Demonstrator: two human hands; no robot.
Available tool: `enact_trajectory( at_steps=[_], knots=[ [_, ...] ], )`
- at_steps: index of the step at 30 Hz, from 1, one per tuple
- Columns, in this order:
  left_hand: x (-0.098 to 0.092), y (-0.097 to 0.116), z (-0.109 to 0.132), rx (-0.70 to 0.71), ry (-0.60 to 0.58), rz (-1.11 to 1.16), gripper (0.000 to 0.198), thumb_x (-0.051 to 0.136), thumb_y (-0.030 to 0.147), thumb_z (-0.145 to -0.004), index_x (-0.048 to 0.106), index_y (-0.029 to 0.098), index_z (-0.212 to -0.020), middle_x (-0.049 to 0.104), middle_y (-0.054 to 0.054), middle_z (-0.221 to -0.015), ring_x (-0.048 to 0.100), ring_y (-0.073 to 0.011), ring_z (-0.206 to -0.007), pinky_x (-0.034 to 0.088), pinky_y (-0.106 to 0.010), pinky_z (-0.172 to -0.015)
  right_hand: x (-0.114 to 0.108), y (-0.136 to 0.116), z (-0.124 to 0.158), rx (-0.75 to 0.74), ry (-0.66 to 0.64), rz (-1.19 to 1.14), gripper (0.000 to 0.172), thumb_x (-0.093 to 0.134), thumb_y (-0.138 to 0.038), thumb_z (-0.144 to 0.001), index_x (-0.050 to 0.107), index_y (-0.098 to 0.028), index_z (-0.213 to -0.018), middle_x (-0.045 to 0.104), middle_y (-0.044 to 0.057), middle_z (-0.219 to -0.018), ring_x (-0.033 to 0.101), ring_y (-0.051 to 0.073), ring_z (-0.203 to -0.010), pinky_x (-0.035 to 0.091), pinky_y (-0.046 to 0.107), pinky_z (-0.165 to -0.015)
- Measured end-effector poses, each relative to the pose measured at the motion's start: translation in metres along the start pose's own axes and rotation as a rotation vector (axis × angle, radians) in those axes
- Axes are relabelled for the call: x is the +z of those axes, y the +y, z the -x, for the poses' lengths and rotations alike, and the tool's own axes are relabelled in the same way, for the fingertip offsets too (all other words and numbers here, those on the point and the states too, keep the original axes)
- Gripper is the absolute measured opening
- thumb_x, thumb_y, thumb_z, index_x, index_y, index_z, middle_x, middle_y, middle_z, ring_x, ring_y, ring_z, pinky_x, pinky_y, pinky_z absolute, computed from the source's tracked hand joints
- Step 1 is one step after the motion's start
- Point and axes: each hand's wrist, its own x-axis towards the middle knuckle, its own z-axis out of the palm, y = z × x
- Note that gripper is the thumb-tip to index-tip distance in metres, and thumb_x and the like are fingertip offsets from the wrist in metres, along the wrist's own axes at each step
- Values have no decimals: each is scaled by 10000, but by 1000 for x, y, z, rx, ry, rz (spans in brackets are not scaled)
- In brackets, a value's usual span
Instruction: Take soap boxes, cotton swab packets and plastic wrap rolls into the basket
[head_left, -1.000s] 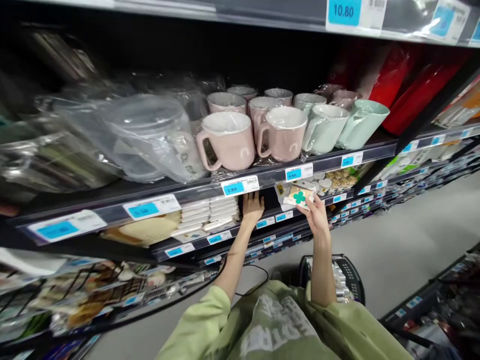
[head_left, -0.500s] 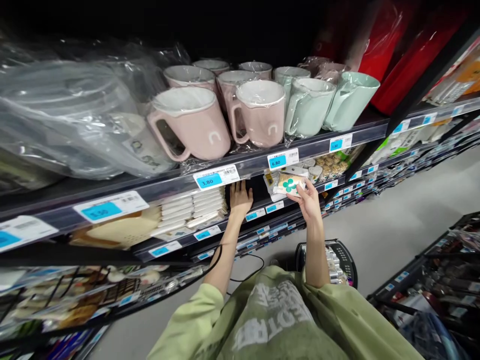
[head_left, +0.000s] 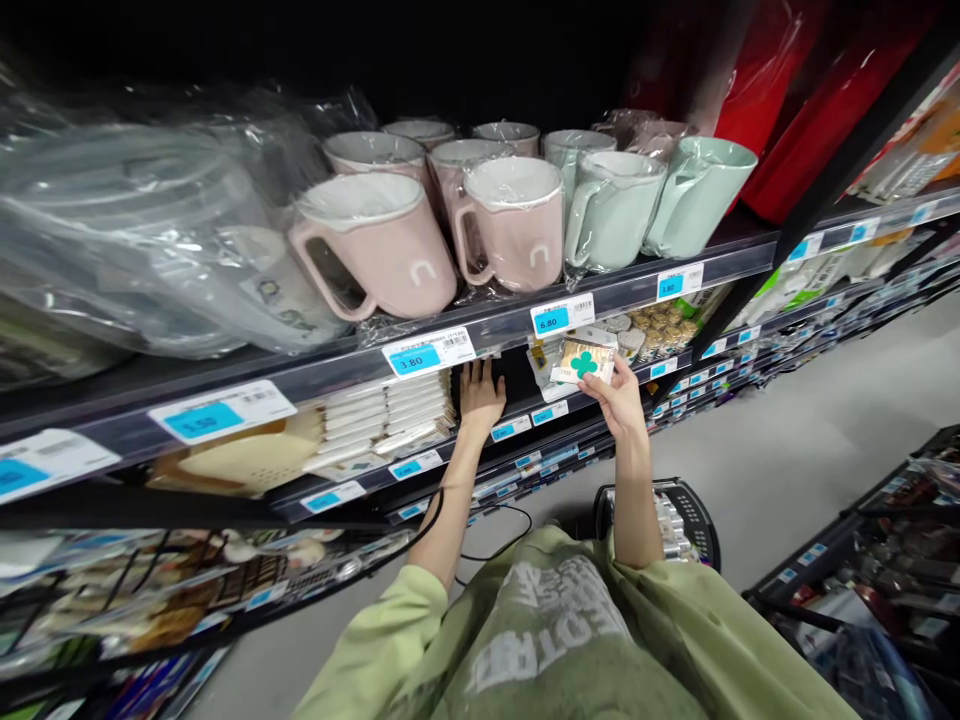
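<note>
My right hand [head_left: 621, 400] grips a small flat packet with a green clover print [head_left: 583, 362], held up at the front edge of the lower shelf [head_left: 517, 428]. My left hand [head_left: 480, 396] lies flat with fingers stretched out on that same shelf, beside a stack of white flat packs [head_left: 397, 410]. Between the hands the shelf space looks dark. More small packets [head_left: 541, 356] hang or stand just left of the clover packet.
Pink mugs [head_left: 379, 245] and mint mugs [head_left: 652, 205] wrapped in plastic stand on the shelf above, with clear plastic-wrapped containers [head_left: 127, 240] to the left. Blue price tags [head_left: 427, 353] line the shelf edges. A black basket [head_left: 679, 520] sits on the floor below. Red items [head_left: 810, 120] are upper right.
The view tilted down and moved closer to the shelf. My right hand has lifted the clover packet slightly higher. My left hand stays on the shelf.
</note>
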Motion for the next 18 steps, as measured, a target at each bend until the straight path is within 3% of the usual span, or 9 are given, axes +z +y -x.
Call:
enact_trajectory(
  at_steps=[5,11,14,18],
  knots=[
    [0,-1,0,-10,-14,8,598,468,355,-1018,477,100,-1559,429,-195,-1665,274,-394,-1601,287,-612,-1298,1,-2,1,9,-22,4,837,1014,-320,-576,660,-260,-1332,752,37,-1183,762,250,-1028,697,456,-929],
    [-1,0,0,-18,-25,-5,617,463,354,-1021,448,83,-1576,425,-199,-1667,278,-393,-1601,275,-595,-1309,5,0,1,-39,0,60,519,998,-372,-589,756,-212,-1019,784,38,-1024,762,235,-932,699,405,-850],
    [-2,1,0,-20,-30,-11,613,461,353,-1018,462,83,-1569,423,-203,-1668,277,-399,-1600,280,-602,-1306,8,5,-2,-155,145,166,423,972,-438,-602,748,-178,-849,773,45,-876,746,252,-857,682,413,-783],
    [-2,1,0,-19,-20,1,616,466,351,-1013,459,102,-1577,426,-198,-1669,268,-394,-1605,288,-620,-1298,14,10,-2,-383,384,268,396,916,-474,-653,745,-201,-883,767,70,-961,729,278,-971,633,449,-922]
  ],
)
